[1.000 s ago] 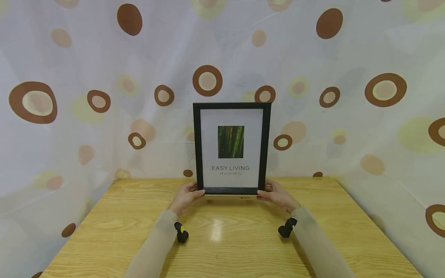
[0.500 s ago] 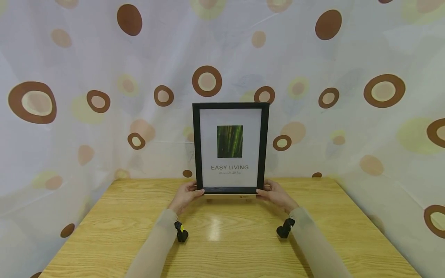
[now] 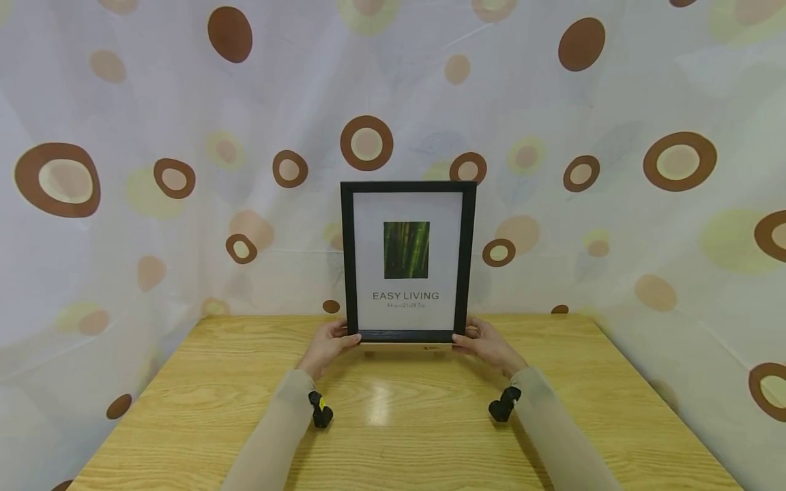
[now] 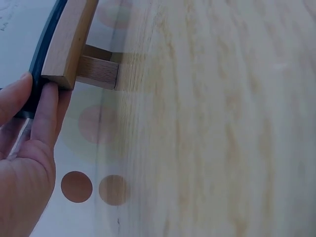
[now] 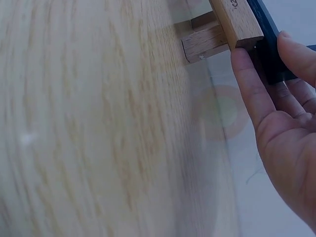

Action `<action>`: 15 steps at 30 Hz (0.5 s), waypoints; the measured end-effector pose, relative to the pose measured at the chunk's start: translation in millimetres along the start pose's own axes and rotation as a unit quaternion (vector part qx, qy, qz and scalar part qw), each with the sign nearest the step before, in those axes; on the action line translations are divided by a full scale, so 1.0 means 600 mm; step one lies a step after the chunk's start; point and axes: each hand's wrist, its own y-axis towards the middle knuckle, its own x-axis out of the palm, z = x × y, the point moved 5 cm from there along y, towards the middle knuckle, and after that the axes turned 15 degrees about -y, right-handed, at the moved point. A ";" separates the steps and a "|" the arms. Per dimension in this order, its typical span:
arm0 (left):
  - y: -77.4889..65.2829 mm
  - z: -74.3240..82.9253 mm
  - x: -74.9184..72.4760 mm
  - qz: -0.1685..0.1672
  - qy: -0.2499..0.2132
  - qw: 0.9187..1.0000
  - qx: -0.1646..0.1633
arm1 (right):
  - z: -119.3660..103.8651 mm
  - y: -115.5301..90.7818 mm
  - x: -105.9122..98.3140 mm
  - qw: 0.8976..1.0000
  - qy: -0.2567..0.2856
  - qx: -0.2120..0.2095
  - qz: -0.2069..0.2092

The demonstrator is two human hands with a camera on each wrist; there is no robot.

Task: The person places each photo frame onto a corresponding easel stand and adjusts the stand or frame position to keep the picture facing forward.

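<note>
A black picture frame (image 3: pixel 405 336) stands nearly upright at the middle back in the head view, its sheet reading "EASY LIVING" below a green bamboo picture. Under its bottom edge shows a wooden stand (image 4: pixel 66 47), whose short feet touch down on the table. My left hand (image 3: pixel 327 348) holds the frame's lower left corner, thumb on the front and fingers behind and below, by the end of the wooden bar. Mirroring it, my right hand (image 3: pixel 489 346) grips the lower right corner, its index finger against the stand's end (image 5: pixel 242 27). The frame's back is hidden.
The light wood table (image 3: pixel 381 443) reaches back to a white curtain (image 3: pixel 405 82) with brown and beige dots, which also runs along both sides. Small black wrist cameras sit on the left sleeve (image 3: pixel 264 436) and right sleeve (image 3: pixel 565 436).
The frame's right side and my right hand have shifted very slightly left since one second ago. Both hands keep their hold on the lower corners.
</note>
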 end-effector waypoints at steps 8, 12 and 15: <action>-0.002 0.006 -0.006 -0.004 0.024 0.999 0.024 | -0.008 -0.008 -0.007 1.000 -0.026 -0.012 -0.011; -0.010 0.020 -0.018 0.001 0.068 0.997 0.034 | -0.010 -0.022 -0.022 0.999 -0.039 -0.017 -0.008; -0.021 0.030 -0.026 0.005 0.104 0.994 0.034 | -0.011 -0.034 -0.032 0.999 -0.038 -0.019 -0.010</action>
